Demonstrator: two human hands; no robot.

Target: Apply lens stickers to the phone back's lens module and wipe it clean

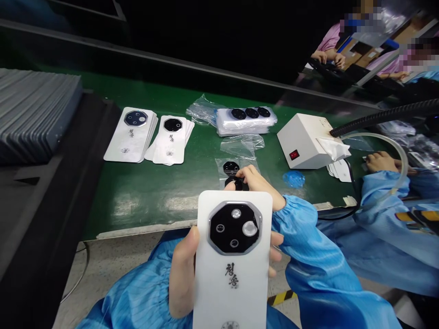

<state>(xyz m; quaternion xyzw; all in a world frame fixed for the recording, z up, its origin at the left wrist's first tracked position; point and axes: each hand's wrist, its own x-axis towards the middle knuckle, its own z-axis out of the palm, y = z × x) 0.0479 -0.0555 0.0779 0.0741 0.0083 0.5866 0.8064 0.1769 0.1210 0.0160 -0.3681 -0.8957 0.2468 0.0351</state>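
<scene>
Left hand [181, 269] clasping white phone back [233, 269], right hand [255, 180] pinching half-hidden black lens piece [235, 183].

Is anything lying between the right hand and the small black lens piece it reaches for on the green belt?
Nothing visible does. The right hand already has its fingertips on the black lens piece, which lies on the green belt. The left hand holds the white phone back cover nearer the camera, hiding the wrist only.
</scene>
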